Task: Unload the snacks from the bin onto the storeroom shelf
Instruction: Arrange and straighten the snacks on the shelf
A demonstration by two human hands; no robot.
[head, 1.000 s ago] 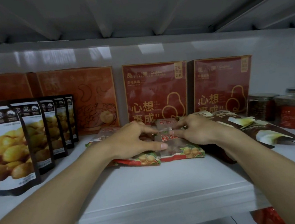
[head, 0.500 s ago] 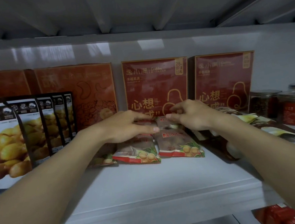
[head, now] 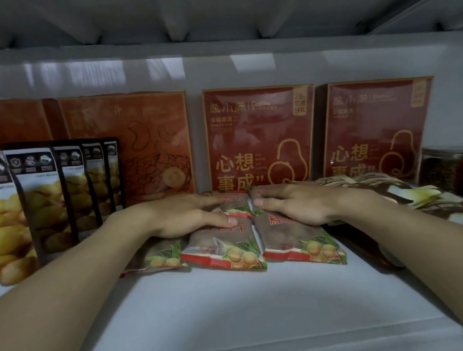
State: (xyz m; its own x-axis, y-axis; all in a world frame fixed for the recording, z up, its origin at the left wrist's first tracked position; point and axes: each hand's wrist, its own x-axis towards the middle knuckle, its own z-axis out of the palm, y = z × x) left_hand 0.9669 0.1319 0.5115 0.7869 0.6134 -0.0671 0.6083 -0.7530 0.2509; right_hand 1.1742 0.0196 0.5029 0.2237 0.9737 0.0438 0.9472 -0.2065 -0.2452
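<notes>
L hand (head: 183,215) and R hand (head: 296,203) are laid flat, fingers straight, on the brown snack packets (head: 225,248) at the centre of the shelf (head: 235,313); nothing is gripped, the packets are only touched from above. Three front packets are seen lying side by side, edges touching, w/ rear packets (head: 237,204) at their 12 o'clock under the fingertips. Ref. the packets: two red boxes (head: 260,137) are stood upright at 12 to 1 o'clock by the back wall, an orange box (head: 128,144) at 11, black pouches (head: 46,190) in an upright row at 9, brown pouches (head: 409,194) lying at 3, and a jar (head: 451,169) at 2.
</notes>
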